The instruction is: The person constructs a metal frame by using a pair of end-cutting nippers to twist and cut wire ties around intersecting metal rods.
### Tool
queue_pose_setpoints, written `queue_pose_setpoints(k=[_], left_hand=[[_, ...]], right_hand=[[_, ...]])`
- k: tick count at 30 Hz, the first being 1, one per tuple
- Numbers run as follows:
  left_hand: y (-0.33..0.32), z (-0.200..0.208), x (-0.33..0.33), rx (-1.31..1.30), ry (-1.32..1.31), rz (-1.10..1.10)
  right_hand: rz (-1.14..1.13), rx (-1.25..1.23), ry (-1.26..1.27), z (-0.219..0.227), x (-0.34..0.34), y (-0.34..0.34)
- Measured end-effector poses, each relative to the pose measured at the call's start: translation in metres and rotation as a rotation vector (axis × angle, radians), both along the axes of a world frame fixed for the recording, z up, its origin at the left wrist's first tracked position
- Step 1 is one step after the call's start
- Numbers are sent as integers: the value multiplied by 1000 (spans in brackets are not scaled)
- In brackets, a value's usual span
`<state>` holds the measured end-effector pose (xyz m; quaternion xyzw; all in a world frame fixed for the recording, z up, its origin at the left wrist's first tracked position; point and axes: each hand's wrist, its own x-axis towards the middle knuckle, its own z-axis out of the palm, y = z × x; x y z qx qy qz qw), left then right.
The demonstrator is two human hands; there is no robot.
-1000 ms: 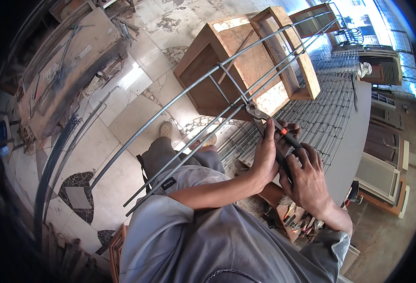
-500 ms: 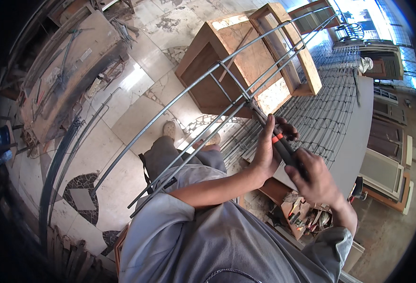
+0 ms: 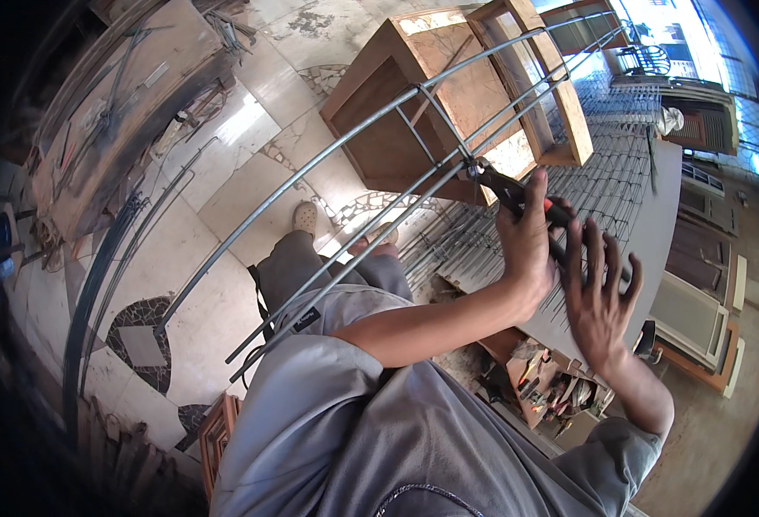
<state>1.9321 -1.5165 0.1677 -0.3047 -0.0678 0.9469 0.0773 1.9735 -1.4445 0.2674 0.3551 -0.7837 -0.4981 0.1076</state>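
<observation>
In front of me runs a long cage of steel rebar (image 3: pixel 345 138), its rods joined by thinner cross stirrups (image 3: pixel 441 116). A pair of pincers (image 3: pixel 507 188) with dark handles and red bands has its jaws at a joint where a stirrup meets the lower rods. My left hand (image 3: pixel 528 246) is closed round the pincers, thumb upward. Close by on the right, my right hand (image 3: pixel 602 302) has its fingers spread beside the handle ends and grips nothing. The part of the handles behind my hands is hidden.
A wooden cabinet (image 3: pixel 371 129) stands beneath the cage. Wire mesh (image 3: pixel 603 172) lies on a grey board (image 3: pixel 655 224) at right. Left are a worn workbench (image 3: pixel 160 95) and bundled rods (image 3: pixel 108 284). A tool box (image 3: pixel 539 388) sits below my arms; door panels (image 3: pixel 694 314) lean far right.
My right hand has let go of the pincers' handle and spread its fingers. The pincers have tilted, their handles swinging further right. My left hand has shifted right with them.
</observation>
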Motion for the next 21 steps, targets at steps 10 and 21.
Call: queue_pose_setpoints(k=[10, 21], left_hand=[[3, -24, 17, -317, 142, -7], [-62, -105, 59, -779, 38, 86]], right_hand=[[-269, -529, -587, 18, -67, 5], [-308, -648, -872, 8, -151, 23]])
